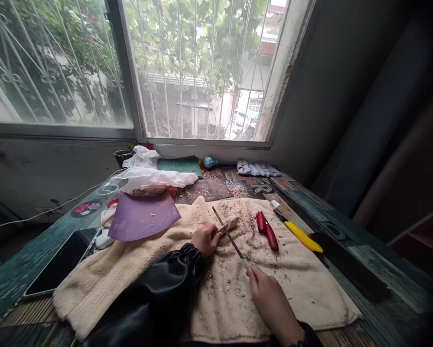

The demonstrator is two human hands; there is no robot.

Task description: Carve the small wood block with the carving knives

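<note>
My left hand (204, 238) is closed around a small pale piece of wood (231, 224), pressing it down over the beige towel (310, 294). In my right hand (269, 289) is the light handle of a long thin file (234, 245). The file's dark blade slants up and to the left, across the wooden piece and past it. Wood shavings (238, 212) are strewn over the towel around both hands. Two red-handled tools (267, 231) lie on the towel to the right of the file; their working ends are hard to make out.
A yellow-handled tool (303, 236) and a dark flat block (350, 265) lie at the right. Purple sandpaper (144, 217) rests on the towel's left, near a tablet (62, 262). Behind are a white plastic bag (155, 177), a green mat (180, 166) and a barred window (202, 72).
</note>
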